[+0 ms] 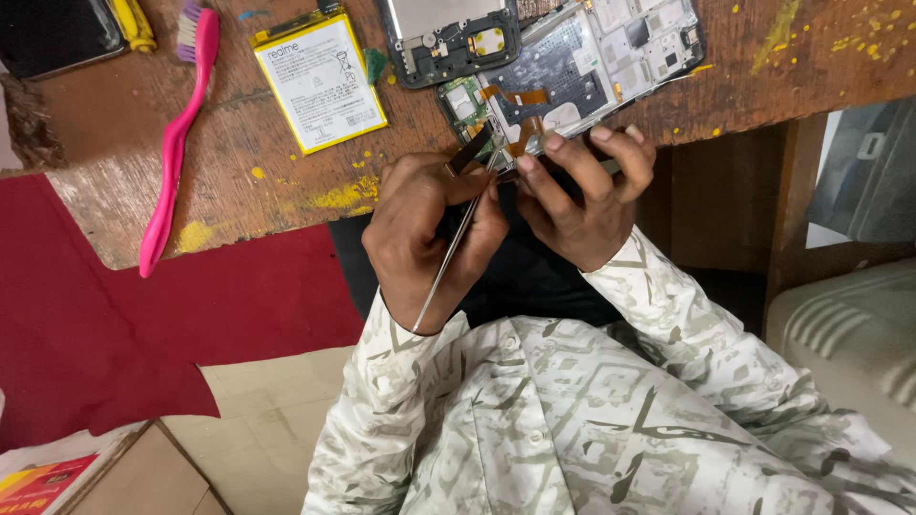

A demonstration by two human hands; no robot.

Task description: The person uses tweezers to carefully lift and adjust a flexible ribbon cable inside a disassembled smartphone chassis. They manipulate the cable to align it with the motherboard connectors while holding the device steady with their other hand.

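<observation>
An opened phone body (592, 57) with bare circuit boards and orange flex cables lies at the near edge of a worn wooden table (258, 181). My left hand (429, 229) grips thin metal tweezers (453, 248), whose tips reach the phone's lower corner beside a dark flat strip (472, 148). My right hand (582, 200) rests against the same corner, with its fingertips pinched on the phone's edge next to the tweezer tips. Whatever small part sits between the fingers is hidden.
A white battery with a yellow rim (320, 81), a pink toothbrush (176, 143) and a dark phone frame piece (448, 38) lie on the table. A black object (48, 33) sits at the top left. Red cloth (95, 324) lies below the table, and a pale ribbed object (849, 329) stands at right.
</observation>
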